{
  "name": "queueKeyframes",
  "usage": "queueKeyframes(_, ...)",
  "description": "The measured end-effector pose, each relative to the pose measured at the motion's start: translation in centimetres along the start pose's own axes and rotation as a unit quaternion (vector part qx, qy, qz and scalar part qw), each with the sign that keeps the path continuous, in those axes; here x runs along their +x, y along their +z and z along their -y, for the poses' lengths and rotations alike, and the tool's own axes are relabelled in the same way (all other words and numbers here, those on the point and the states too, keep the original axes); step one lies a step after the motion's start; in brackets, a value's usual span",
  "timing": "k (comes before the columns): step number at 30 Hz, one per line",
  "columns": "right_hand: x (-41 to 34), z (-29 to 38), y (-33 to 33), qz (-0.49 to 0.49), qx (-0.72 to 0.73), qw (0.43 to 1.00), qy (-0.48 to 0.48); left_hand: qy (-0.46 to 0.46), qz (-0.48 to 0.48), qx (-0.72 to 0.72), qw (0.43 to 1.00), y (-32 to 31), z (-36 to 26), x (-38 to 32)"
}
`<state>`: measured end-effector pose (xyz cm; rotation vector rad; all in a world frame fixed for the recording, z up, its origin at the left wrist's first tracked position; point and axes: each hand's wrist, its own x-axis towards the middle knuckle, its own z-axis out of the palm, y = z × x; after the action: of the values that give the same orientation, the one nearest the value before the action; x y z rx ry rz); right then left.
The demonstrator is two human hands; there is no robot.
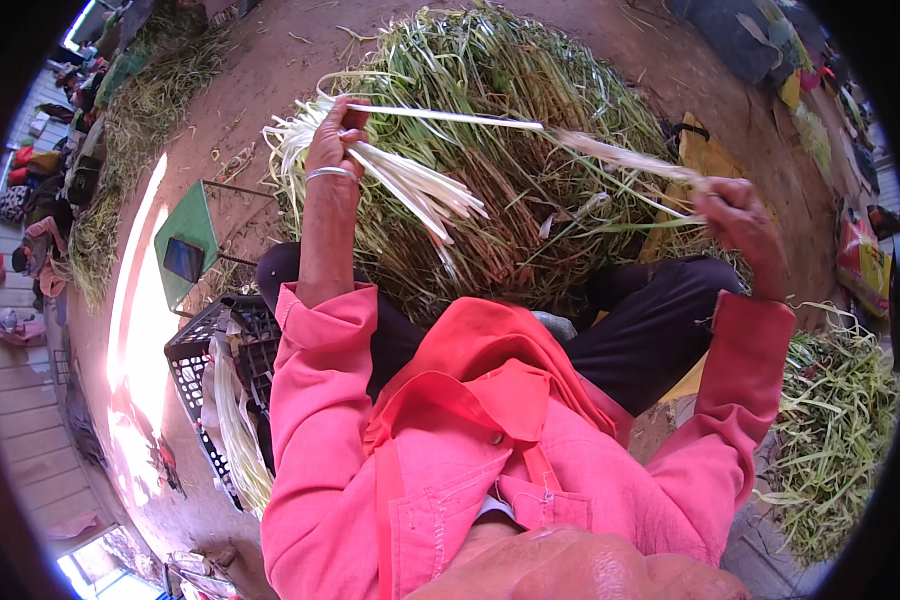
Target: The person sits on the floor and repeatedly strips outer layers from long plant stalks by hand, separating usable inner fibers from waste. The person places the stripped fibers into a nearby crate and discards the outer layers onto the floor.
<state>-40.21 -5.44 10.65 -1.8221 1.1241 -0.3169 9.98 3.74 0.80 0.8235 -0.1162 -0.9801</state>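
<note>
My left hand, with a metal bangle at the wrist, grips a bundle of pale stalks whose cut ends fan out to the right. From the top of that hand one long white stalk stretches to the right, over the heap. My right hand pinches brownish, fibrous leaf matter and thin green leaves that trail left towards the tip of that stalk. Beneath and beyond both hands lies a large heap of green, long-leaved plants with brown, dirty parts.
A black plastic crate holding pale stalks stands by my left side. A green board with a phone-like device is above it. Leaf trimmings lie at the right, and yellow sacking lies beside the heap.
</note>
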Motion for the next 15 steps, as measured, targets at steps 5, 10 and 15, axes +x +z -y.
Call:
queueKeyframes(5, -1.4, -8.8, -7.1, -0.29, -0.397, 0.857, 0.153, 0.01, -0.029, -0.015, 0.999, -0.7, -1.6, 0.1)
queueKeyframes(10, 4.4, -6.5, -0.5, -0.198, -0.01, 0.978, -0.07, -0.017, 0.011, -0.013, 1.0, -0.5, -0.1, 0.8)
queueKeyframes(15, 10.6, 2.7, 18.0, -0.108, 0.235, 0.956, -0.136, -0.039, 0.031, -0.039, 0.998, 0.0, 0.9, 0.8)
